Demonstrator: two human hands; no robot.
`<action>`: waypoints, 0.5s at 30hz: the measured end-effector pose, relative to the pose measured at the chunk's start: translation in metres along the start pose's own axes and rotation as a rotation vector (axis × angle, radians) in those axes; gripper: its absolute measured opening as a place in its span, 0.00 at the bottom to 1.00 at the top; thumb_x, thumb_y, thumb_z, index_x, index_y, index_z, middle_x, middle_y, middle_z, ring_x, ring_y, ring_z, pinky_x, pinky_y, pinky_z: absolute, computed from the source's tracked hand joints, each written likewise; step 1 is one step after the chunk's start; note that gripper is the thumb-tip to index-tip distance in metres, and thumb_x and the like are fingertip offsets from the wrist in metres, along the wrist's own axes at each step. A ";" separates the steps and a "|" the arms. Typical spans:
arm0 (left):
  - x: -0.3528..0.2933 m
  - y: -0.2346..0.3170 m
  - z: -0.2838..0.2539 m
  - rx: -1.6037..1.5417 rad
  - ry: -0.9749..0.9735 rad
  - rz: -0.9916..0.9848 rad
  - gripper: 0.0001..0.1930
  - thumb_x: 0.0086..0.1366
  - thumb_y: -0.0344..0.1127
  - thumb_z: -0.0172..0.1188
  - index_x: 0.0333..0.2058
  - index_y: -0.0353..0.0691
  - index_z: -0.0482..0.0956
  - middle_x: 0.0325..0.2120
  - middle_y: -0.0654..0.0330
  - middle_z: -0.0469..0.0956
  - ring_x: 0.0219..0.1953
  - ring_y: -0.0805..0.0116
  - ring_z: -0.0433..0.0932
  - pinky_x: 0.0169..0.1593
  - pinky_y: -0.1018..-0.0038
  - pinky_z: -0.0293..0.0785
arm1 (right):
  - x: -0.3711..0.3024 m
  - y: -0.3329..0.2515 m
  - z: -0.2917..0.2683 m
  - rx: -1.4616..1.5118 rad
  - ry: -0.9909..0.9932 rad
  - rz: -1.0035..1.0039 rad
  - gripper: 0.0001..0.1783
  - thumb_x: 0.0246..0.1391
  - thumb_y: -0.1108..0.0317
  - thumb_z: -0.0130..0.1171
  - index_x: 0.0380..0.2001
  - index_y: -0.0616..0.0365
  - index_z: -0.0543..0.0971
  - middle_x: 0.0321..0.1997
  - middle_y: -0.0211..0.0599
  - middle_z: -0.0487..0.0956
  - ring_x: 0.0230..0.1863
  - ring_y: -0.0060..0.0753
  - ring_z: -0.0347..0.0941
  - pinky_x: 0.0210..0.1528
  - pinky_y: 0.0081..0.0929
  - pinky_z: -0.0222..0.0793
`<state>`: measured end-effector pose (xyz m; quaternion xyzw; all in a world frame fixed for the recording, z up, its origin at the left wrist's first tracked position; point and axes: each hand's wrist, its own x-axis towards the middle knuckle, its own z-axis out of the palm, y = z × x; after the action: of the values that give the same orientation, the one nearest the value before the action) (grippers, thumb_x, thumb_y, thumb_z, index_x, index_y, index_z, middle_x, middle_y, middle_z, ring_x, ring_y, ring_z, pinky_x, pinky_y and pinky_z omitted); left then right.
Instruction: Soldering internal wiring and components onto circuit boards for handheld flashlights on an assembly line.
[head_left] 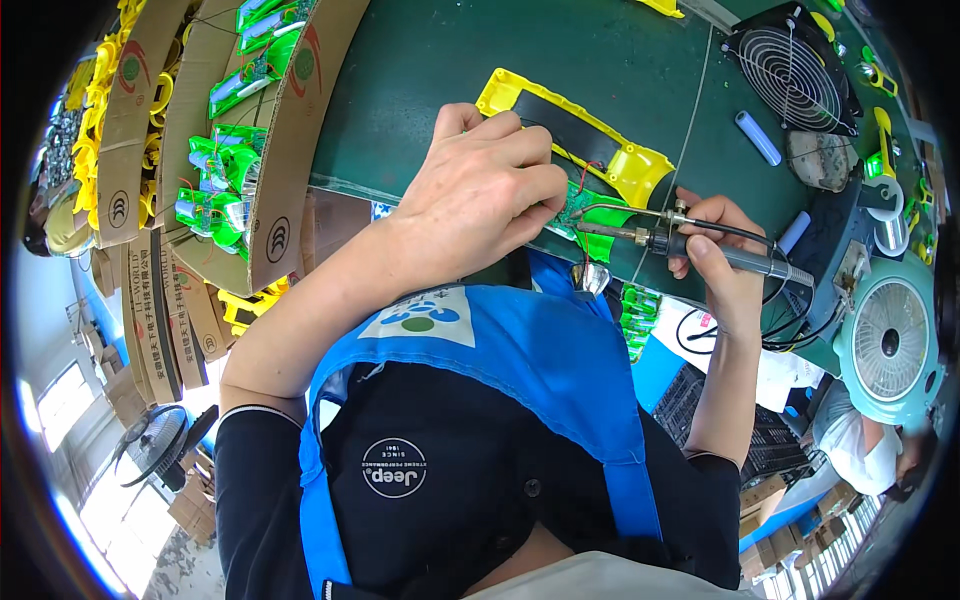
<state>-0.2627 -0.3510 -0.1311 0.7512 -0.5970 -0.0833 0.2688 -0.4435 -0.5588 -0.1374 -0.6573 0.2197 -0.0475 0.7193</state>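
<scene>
In my right hand (722, 240) is a soldering iron (740, 258) with a thin metal feed tube beside its barrel, held like a pen. Its tip meets a small green circuit board (573, 208) on a bright green plastic housing (602, 240). My left hand (490, 190) is closed at the board's left side, fingers curled down; what they pinch is hidden. Just beyond lies a yellow plastic shell (640, 172) with a black inner strip and thin red wires. A shiny reflector cup (591, 278) hangs at the near edge of the green housing.
Cardboard boxes of green assemblies (225, 165) and yellow parts (95, 130) stand left. On the green bench (410, 60) are a black fan (795, 70), a blue cylindrical cell (758, 138) and a solder spool (888, 215). A teal fan (888, 335) stands right. Another person (855, 440) is at lower right.
</scene>
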 end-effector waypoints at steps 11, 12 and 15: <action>0.002 -0.001 0.001 -0.001 0.025 0.004 0.07 0.48 0.29 0.65 0.23 0.47 0.75 0.25 0.66 0.68 0.34 0.68 0.70 0.46 0.66 0.57 | 0.000 0.010 -0.006 -0.031 0.011 -0.171 0.14 0.47 0.63 0.64 0.30 0.62 0.74 0.19 0.31 0.76 0.22 0.21 0.74 0.67 0.48 0.50; 0.002 -0.001 0.002 0.000 0.024 0.004 0.07 0.48 0.29 0.65 0.23 0.47 0.75 0.25 0.66 0.68 0.34 0.68 0.70 0.46 0.66 0.57 | -0.001 0.010 -0.006 -0.013 0.042 -0.185 0.14 0.47 0.62 0.64 0.30 0.62 0.73 0.18 0.31 0.76 0.21 0.21 0.74 0.68 0.48 0.50; 0.002 0.000 0.002 -0.004 0.022 0.003 0.07 0.48 0.29 0.65 0.23 0.47 0.75 0.25 0.66 0.68 0.34 0.68 0.70 0.46 0.66 0.57 | -0.004 0.013 -0.006 0.014 0.092 -0.200 0.14 0.48 0.62 0.63 0.30 0.61 0.73 0.18 0.31 0.76 0.20 0.22 0.73 0.68 0.49 0.48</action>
<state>-0.2627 -0.3537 -0.1327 0.7507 -0.5950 -0.0756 0.2770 -0.4524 -0.5615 -0.1490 -0.6681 0.1854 -0.1506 0.7047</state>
